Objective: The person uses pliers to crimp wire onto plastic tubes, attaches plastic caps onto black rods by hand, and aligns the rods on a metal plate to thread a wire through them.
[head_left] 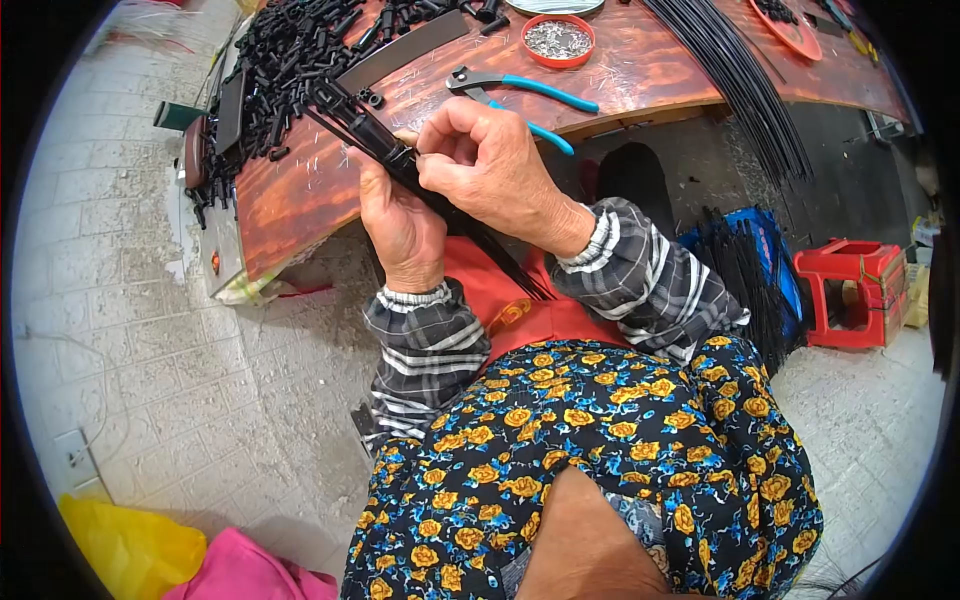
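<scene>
My left hand [405,230] is wrapped round a bundle of thin black rods [508,262] that look like umbrella ribs. The bundle slants from the table edge down towards my lap, with a black plastic fitting [372,132] near its upper end. Thumb and forefinger of my right hand [490,170] are pinched together right beside that fitting. Whatever lies between those fingertips is too small to make out. Just beyond my right hand lie pliers with blue handles [545,92], their jaws towards the left. A red dish [526,46] of tiny metal pieces stands behind them.
Small black plastic parts [290,60] are heaped at the table's left, beside a flat dark strip [405,52]. Long black rods [735,75] hang over the right edge of the wooden table [640,60]. A red stool [850,290] and a blue bag [770,250] stand at right.
</scene>
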### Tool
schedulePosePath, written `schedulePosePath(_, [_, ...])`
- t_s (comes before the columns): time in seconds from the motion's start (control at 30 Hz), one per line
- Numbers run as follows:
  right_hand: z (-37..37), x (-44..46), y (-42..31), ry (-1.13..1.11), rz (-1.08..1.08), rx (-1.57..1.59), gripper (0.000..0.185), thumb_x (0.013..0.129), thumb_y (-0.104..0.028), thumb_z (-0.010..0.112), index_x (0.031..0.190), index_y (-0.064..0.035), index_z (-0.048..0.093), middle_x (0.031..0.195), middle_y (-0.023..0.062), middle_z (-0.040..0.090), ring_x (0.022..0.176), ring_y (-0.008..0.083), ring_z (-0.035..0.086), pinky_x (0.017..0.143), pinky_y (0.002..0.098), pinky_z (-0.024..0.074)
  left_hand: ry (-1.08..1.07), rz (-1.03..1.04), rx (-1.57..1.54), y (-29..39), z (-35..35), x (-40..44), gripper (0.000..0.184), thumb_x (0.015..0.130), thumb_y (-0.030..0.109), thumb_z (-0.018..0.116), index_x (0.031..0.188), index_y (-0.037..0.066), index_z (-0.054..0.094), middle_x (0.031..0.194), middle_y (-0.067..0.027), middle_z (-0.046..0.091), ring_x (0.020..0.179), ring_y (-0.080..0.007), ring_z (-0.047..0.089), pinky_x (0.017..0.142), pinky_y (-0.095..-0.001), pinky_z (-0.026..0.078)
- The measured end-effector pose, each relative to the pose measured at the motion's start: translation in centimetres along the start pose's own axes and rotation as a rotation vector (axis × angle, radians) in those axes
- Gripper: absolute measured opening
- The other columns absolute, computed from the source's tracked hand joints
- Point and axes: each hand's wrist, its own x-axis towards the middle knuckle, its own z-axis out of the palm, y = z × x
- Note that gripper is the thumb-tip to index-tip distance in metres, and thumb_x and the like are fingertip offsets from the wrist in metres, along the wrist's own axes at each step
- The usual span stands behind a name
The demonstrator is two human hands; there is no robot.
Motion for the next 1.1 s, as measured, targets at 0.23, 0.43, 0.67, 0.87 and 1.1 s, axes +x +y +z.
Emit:
schedulePosePath(0.23, [-0.3, 0.5, -0.2, -0.015, -0.077, -0.03, 0.015, 0.072, -0.004, 0.068, 0.086, -0.0016, 0.064, 0.073, -0.0008, 0.057, 0.06, 0.0028, 0.05, 0.05, 0.0199, 0.0395, 0.078, 0.009, 0.058, -0.2, 0.7, 0.0, 0.038, 0.099, 0.041, 0.043, 0.11, 0.008, 0.058, 0.101, -0.0012, 0.061, 0.095, -0.0133, 0.056, 0.087, -0.0304, 0.044])
schedulePosePath(0.43, [-0.8, 1.1, 0.2, -0.037, -0.245, -0.154, 0.014, 0.073, -0.003, 0.069, 0.085, -0.001, 0.064, 0.074, 0.0026, 0.058, 0.06, 0.0078, 0.053, 0.052, 0.0226, 0.0426, 0.014, 0.001, 0.077, -0.1, 0.8, -0.2, 0.041, 0.099, 0.042, 0.042, 0.113, 0.007, 0.057, 0.105, -0.0028, 0.06, 0.098, -0.0149, 0.056, 0.089, -0.0321, 0.044])
schedulePosePath(0.67, [-1.8, 2.9, 0.2, -0.102, -0.516, -0.27, 0.011, 0.069, -0.003, 0.068, 0.078, -0.0013, 0.063, 0.071, 0.0073, 0.058, 0.059, 0.0171, 0.057, 0.052, 0.0275, 0.0451, 0.03, -0.007, 0.107, -0.1, 1.7, -0.3, 0.042, 0.1, 0.041, 0.041, 0.113, 0.005, 0.057, 0.106, -0.0045, 0.06, 0.1, -0.0163, 0.056, 0.09, -0.0335, 0.045])
schedulePosePath(0.87, [-2.1, 3.0, -0.5, -0.167, -0.48, -0.325, 0.011, 0.068, -0.004, 0.067, 0.077, -0.0008, 0.062, 0.068, 0.0083, 0.058, 0.06, 0.0195, 0.057, 0.053, 0.0297, 0.0455, 0.1, 0.049, 0.203, -0.4, 2.1, -0.2, 0.042, 0.099, 0.042, 0.042, 0.112, 0.004, 0.057, 0.104, -0.0042, 0.061, 0.1, -0.0159, 0.056, 0.089, -0.0337, 0.044])
schedulePosePath(1.1, [-2.3, 2.4, -0.1, -0.256, -0.055, -0.004, 0.009, 0.077, -0.003, 0.066, 0.082, 0.0025, 0.062, 0.068, 0.0042, 0.061, 0.054, 0.0083, 0.057, 0.048, 0.0221, 0.0475, 0.098, 0.005, 0.199, 0.0, 2.9, -0.6, 0.042, 0.098, 0.046, 0.042, 0.101, 0.006, 0.057, 0.091, -0.0022, 0.06, 0.08, -0.0141, 0.056, 0.067, -0.0294, 0.046])
